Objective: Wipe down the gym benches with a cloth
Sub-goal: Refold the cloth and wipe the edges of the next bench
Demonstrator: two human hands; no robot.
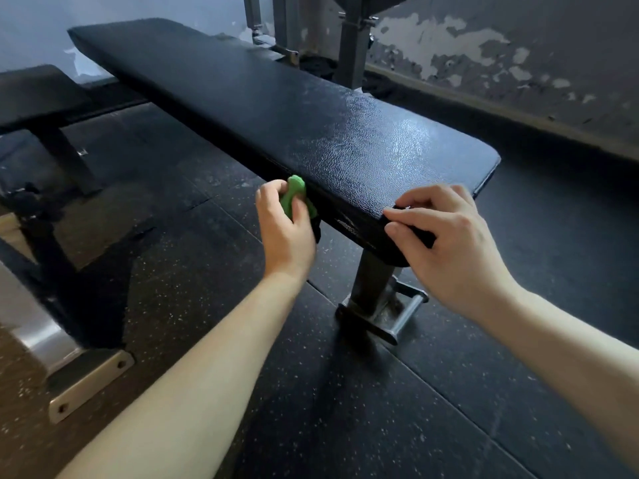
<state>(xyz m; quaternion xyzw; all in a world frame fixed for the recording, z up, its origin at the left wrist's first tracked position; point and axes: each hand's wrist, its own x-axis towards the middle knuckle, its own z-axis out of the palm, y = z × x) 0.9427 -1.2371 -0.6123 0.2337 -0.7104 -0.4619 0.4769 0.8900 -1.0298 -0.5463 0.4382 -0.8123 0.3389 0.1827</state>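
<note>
**Green cloth pressed to the side edge of the bench**

We see the small, crumpled green cloth [294, 197] bunched in our left hand [285, 233]. The fingers [268, 198] are curled round it and hold it against the long side edge of the black, textured-vinyl padded gym bench [311, 115], just under the top surface. Only a green lump shows above the knuckles; the rest is hidden in the grip.

At three o'clock from the cloth, further along the same edge, our right hand [449, 250] grips the near corner of the pad. Its fingers [415, 202] are bent over the top edge and the thumb lies on the side face, so the hand is clamped on that corner. From there the bench top runs away toward ten o'clock, and its near half is glossy under the light.

At five o'clock from the cloth a grey steel post [371, 288] drops from the pad to a flat foot on the black speckled rubber floor [380, 409].

Toward nine o'clock in the view stands a second black padded bench [38, 95] on a dark frame, with a pale bolted foot plate [90, 385] at seven o'clock. At twelve o'clock rise grey steel rack uprights [352, 39], and at two o'clock is a grey wall with peeling paint [518, 46].
</note>
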